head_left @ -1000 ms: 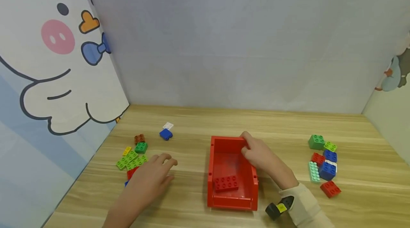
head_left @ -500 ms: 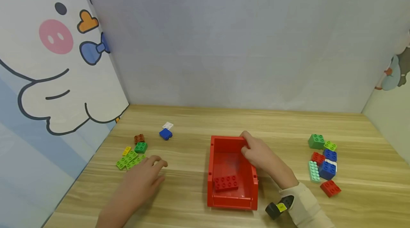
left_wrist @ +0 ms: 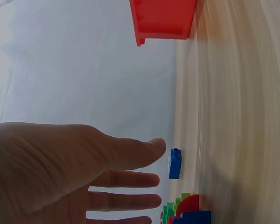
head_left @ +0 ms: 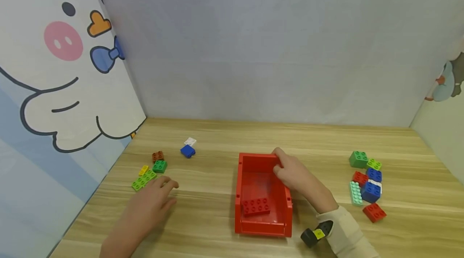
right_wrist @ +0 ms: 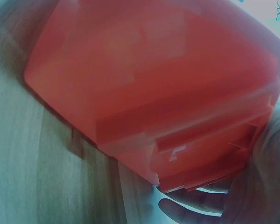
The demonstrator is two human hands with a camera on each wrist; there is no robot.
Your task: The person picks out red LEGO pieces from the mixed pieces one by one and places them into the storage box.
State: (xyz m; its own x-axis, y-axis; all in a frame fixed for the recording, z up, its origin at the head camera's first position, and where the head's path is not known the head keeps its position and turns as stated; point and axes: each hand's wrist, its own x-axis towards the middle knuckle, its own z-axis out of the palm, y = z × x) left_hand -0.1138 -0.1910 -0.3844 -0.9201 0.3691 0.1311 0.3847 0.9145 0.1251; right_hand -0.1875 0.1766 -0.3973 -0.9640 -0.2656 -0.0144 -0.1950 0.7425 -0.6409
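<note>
Fingers of our right hand (head_left: 294, 174) grip the red bin (head_left: 264, 229) on the table (head_left: 214, 217), probably so it won't slide; our left hand (head_left: 150, 201), fingers loose, holds nothing near the lime-green brick (head_left: 142, 181).

My right sleeve (head_left: 349, 234) is pale cream, lightly creased, its cuff (head_left: 329, 214) ending at the wrist. Against the cuff sits a black device (head_left: 309, 238), blunt at its outer end, bearing a yellow label (head_left: 319, 234); this appears to carry dark marking, too small to read.
</note>
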